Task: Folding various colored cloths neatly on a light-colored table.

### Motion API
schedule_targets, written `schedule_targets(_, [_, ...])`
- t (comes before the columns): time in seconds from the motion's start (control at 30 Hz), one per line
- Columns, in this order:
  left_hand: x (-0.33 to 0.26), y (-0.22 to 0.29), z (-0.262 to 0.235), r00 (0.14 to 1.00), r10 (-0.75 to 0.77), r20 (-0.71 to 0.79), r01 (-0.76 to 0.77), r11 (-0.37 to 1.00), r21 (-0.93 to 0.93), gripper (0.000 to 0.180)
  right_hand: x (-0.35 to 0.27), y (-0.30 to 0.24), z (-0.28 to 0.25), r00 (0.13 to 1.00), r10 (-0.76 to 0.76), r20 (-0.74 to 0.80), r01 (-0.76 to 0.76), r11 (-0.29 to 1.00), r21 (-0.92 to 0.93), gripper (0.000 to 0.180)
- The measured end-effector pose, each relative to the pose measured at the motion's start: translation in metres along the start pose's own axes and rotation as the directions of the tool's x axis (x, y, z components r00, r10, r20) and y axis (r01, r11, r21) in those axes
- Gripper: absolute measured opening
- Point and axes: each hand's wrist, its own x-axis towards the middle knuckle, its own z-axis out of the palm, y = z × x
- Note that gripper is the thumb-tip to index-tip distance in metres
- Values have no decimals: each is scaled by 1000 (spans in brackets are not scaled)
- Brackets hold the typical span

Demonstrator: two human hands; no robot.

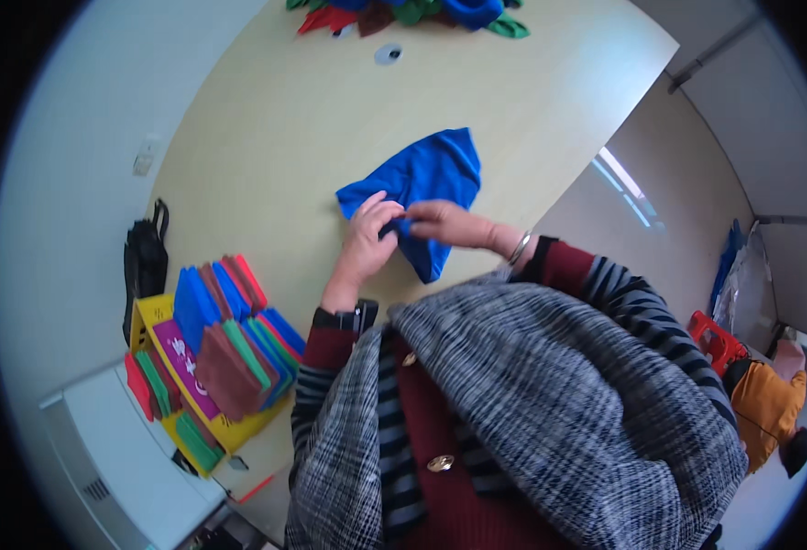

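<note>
A blue cloth (444, 165) lies partly spread and creased on the pale table, with one corner pointing away from me and another hanging toward my body. At its near left edge my left hand (364, 243) is closed, fingers curled over the fabric. My right hand (449, 225) comes in from the right, its fingertips pinching the cloth close to the left hand's fingers. Part of the fabric between the two hands is hidden behind the fingers.
A yellow box (238, 431) holding folded blue, red, green and brown cloths stands at the left. More loose coloured cloths (412, 11) are heaped at the table's far end, near a round cable hole (389, 55). A black bag (147, 257) sits by the wall.
</note>
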Motion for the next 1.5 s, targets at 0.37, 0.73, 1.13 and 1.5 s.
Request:
schedule_targets(0.37, [-111, -65, 29, 971, -190, -144, 214, 961, 175, 26, -42, -49, -18, 952, 305, -2, -293, 915, 276, 24])
schedule_targets(0.73, [-151, -86, -13, 824, -520, -225, 394, 812, -431, 10, -75, -39, -24, 885, 424, -195, -304, 840, 450, 21])
schedule_targets(1.13, [-125, 0, -106, 852, -434, -292, 187, 774, -605, 16, -82, -33, 0, 905, 387, -176, -192, 742, 642, 21])
schedule_targets(1.5, [-82, 53, 10, 965, -262, 26, 245, 857, -453, 28, -53, -45, 50, 916, 397, -59, -279, 734, 619, 12])
